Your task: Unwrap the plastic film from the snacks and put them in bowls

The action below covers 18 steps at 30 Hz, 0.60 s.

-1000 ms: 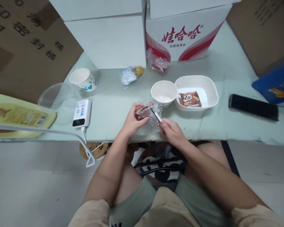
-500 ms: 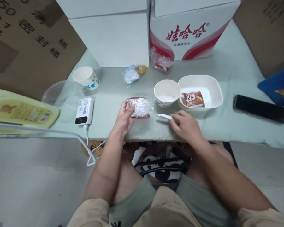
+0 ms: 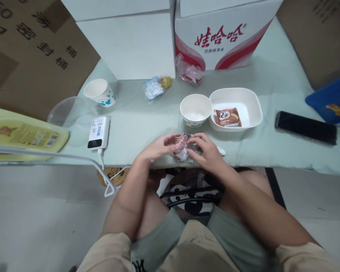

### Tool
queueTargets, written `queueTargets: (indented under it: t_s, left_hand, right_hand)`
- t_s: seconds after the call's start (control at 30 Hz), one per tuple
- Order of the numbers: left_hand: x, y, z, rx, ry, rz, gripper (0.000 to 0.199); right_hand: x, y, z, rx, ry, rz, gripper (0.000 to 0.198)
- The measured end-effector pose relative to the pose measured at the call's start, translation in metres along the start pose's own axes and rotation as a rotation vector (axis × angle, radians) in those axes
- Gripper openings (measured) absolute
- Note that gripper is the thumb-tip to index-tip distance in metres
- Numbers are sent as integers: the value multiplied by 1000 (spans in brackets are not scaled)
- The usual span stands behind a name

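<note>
A crumpled clear plastic packet (image 3: 184, 153) with brown parts is between my two hands, just above the table's front edge. My left hand (image 3: 159, 147) has its fingers and thumb curled on the packet's left side. From the right, my right hand (image 3: 206, 152) pinches the plastic with thumb and fingertips. The end of a white-handled cutter (image 3: 221, 151) shows beside my right hand, which hides the rest. Behind the hands stands a white paper cup (image 3: 195, 109), touching a white plastic tub (image 3: 256, 111) that holds a brown wrapped snack (image 3: 228, 117).
A white power bank (image 3: 98, 132) with a cable, another paper cup (image 3: 100, 92), a clear lid (image 3: 70, 113) and a yellow bottle (image 3: 25, 132) are at left. Wrapped packets (image 3: 155, 87) lie by white boxes (image 3: 130, 49). A phone (image 3: 306, 127) and blue packet (image 3: 331, 98) are at right.
The packet has moved down and right, towards the table edge. My right hand has moved left onto it and no longer has the cutter between its fingertips.
</note>
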<state>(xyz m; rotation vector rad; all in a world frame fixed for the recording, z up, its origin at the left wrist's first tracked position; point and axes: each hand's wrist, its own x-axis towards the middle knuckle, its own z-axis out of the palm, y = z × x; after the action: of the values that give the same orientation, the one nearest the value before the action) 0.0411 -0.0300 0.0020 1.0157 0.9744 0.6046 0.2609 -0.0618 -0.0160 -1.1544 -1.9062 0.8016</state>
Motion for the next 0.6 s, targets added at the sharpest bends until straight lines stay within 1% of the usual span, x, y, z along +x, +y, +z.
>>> queueTargets:
  t_s: [0.03, 0.07, 0.1, 0.17, 0.23, 0.27, 0.3, 0.37, 0.4, 0.43, 0.47, 0.53, 0.57, 0.6]
  left_hand:
    - [1, -2, -2, 36, 15, 55, 73]
    - [2, -4, -4, 72, 39, 113, 74]
    - [3, -5, -5, 105, 68, 164, 70]
    - [5, -6, -7, 156, 128, 226, 55]
    - [5, -6, -6, 202, 190, 243, 42]
    - [5, -6, -6, 228, 217, 242, 39]
    - [5, -6, -5, 256, 236, 240, 39]
    - [5, -6, -4, 312, 252, 234, 43]
    - [5, -7, -3, 340, 258, 239, 46]
    - [5, -7, -2, 372, 275, 258, 49]
    - [5, -8, -2, 412, 312, 296, 50]
    - [4, -8, -2, 516, 423, 421, 46]
    - [4, -8, -2, 571, 459, 493, 42]
    - [4, -7, -3, 624, 457, 553, 38]
  right_hand:
    - [2, 0, 0, 4, 19, 24, 13]
    - [4, 0, -1, 8, 35, 47, 11]
    - [5, 0, -3, 10, 49, 73, 12]
    - [5, -2, -8, 15, 69, 149, 16]
    - [3, -3, -10, 42, 108, 207, 20]
    - [1, -4, -11, 64, 129, 198, 22]
    - [-1, -5, -11, 81, 139, 161, 26]
    - [-3, -5, -9, 77, 121, 54, 44]
    - [-3, -5, -8, 55, 98, 16, 49]
    - [-3, -5, -7, 31, 75, 3, 45]
    - [-2, -6, -6, 12, 61, 13, 36]
    - [2, -7, -6, 14, 74, 81, 17]
    - [3, -7, -7, 34, 97, 127, 13]
    - [5, -8, -8, 61, 122, 175, 10]
